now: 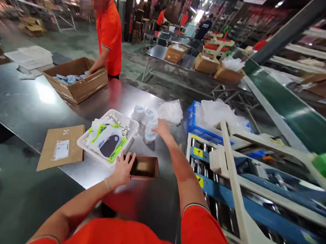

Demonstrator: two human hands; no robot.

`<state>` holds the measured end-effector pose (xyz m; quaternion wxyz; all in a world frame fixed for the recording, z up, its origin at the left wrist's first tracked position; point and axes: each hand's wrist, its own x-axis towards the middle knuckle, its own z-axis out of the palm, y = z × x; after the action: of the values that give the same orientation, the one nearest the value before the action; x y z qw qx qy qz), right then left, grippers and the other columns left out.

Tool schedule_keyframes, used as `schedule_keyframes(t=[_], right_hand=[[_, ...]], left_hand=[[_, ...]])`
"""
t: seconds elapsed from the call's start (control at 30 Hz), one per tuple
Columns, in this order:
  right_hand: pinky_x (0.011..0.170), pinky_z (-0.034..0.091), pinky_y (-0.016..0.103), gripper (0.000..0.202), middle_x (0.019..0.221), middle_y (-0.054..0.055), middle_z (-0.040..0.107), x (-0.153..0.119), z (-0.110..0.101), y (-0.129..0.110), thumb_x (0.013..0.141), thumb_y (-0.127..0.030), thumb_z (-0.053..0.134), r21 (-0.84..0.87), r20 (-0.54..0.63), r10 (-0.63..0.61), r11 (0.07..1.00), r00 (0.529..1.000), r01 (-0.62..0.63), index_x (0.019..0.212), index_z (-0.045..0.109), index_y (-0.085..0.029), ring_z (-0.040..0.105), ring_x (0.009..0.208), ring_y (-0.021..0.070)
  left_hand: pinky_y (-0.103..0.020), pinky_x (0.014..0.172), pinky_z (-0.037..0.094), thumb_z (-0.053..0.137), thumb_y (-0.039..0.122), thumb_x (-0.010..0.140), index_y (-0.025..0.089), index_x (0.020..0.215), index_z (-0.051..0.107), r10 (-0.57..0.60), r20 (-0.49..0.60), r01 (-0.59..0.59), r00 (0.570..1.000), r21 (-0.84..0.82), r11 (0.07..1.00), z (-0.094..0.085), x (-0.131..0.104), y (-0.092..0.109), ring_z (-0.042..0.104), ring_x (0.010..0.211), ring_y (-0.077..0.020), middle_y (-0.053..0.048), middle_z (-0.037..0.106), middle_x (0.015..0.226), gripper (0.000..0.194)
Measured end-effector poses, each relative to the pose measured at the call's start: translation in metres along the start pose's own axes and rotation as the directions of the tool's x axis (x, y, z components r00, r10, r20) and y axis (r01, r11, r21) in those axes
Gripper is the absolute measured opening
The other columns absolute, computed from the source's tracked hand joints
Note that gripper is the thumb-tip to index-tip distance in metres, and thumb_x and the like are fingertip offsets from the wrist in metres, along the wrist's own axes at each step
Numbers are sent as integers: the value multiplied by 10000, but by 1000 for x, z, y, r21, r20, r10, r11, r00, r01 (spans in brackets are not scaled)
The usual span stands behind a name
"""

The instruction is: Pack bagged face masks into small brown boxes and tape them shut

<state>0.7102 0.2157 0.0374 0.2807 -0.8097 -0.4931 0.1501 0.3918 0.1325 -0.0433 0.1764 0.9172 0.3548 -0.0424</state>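
My left hand (122, 169) spreads its fingers over the left end of a small brown cardboard box (146, 174), which lies on the metal table. My right hand (162, 130) grips the nearest of several round, pale, clear-wrapped containers (150, 134) from its right side. Its fingertips are partly hidden by blur. Just left of the small box, a white plastic basket (82, 144) carries flat packs (110, 143) printed with a dark mask shape and lime-green edges. A crumpled clear plastic bag (171, 111) sits behind the containers.
A brown cardboard sheet (63, 146) with a white label overhangs the table's near edge. Across the table, a co-worker in orange (109, 37) reaches into an open carton (86, 88). To the right stand a blue crate (190, 117) of clear bags and a roller conveyor machine (219, 189).
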Motion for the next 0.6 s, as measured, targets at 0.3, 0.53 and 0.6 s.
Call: schedule_keyframes(t=[0.3,0.53,0.6], right_hand=[[1075,477,324,217,1336,270,746,50,50,15,1002,-18,674,-395,147,122,917,982,-55,1203,754,-36,720,1294,278],[886,478,311,233,899,129,744,6,-25,25,1078,-141,518,-365,-11,124,923,992,-119,958,715,-121,719,933,217],[751,473,296,290,708,37,628,-29,-54,39,1049,-273,574,-219,-116,33,974,993,-58,767,597,-209,628,752,199]], left_hand=[[-729,1354,330,835,281,714,205,1849,273,29,30,-26,999,-110,994,4,5,-2,183,1742,-561,-248,391,1827,1268],[-742,1404,252,923,635,747,156,1801,383,146,-83,-160,986,-207,965,18,12,-6,139,1751,-567,-270,416,1792,1278],[-729,1396,308,935,633,752,161,1804,365,157,-128,-185,979,-255,949,24,18,-2,182,1752,-542,-265,455,1767,1287]])
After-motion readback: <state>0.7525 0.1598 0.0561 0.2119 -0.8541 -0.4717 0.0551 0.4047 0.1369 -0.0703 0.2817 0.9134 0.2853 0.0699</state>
